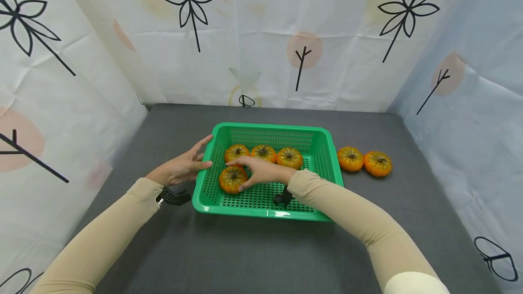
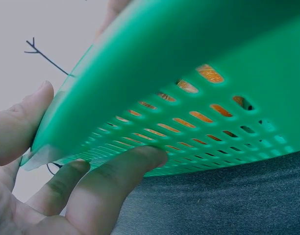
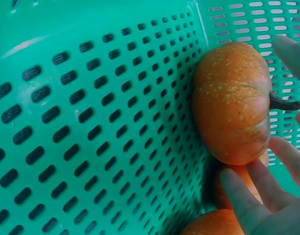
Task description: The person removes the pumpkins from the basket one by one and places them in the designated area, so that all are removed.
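Note:
A green plastic basket (image 1: 245, 211) with slotted walls stands on the table. At its left end my left hand (image 1: 184, 164) grips the rim, thumb over the edge and fingers against the outer wall. Inside, my right hand (image 1: 263, 170) reaches over the front-left pumpkin (image 1: 233, 179), a small orange one with a short stem. In the right wrist view its fingers spread loosely around that pumpkin (image 3: 232, 103), with fingertips right at its side. Behind it sits a row of three similar pumpkins (image 1: 289, 158), partly covered by the right hand.
Two more small pumpkins (image 1: 350, 159) stand on the grey table (image 1: 261, 257) just right of the basket. White patterned cloth (image 1: 261, 22) encloses the table at the back and both sides. A black wrist camera (image 1: 283, 198) hangs below the right wrist, over the basket floor.

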Demonstrator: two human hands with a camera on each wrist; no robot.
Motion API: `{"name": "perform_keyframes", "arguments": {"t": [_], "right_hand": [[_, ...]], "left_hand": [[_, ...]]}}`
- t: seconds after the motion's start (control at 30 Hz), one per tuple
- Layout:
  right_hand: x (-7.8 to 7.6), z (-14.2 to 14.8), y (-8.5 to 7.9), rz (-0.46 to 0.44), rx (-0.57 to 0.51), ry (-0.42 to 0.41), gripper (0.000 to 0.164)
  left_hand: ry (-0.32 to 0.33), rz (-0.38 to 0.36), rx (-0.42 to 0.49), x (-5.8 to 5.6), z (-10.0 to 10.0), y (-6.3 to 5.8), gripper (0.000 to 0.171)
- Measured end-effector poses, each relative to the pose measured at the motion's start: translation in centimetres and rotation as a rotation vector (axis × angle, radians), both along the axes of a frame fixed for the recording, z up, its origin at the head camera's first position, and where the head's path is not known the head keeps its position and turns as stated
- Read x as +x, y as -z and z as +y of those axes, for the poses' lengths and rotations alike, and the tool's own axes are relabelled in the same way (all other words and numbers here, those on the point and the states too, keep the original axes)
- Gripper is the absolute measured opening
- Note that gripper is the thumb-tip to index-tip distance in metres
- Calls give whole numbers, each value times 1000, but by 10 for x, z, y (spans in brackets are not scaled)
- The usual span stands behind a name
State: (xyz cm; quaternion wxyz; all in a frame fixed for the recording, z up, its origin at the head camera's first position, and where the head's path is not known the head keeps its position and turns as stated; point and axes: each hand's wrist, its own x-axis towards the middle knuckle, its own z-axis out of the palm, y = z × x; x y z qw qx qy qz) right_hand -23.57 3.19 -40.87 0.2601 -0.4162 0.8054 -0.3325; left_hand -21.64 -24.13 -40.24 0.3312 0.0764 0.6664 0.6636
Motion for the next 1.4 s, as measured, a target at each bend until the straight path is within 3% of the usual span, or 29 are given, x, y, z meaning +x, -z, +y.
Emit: {"name": "perform_keyframes", "arguments": {"t": [0.3,0.67,1.4], "right_hand": [[-2,-3,5,19,36,-21,75],[0,-5,9,-38,62,-26,70],[-2,-4,16,-108,79,-59,75]], "left_hand": [[0,-7,0,0,-1,-1,94],[8,2,-1,-1,1,0,94],[-6,-10,12,0,1,-2,94]]}}
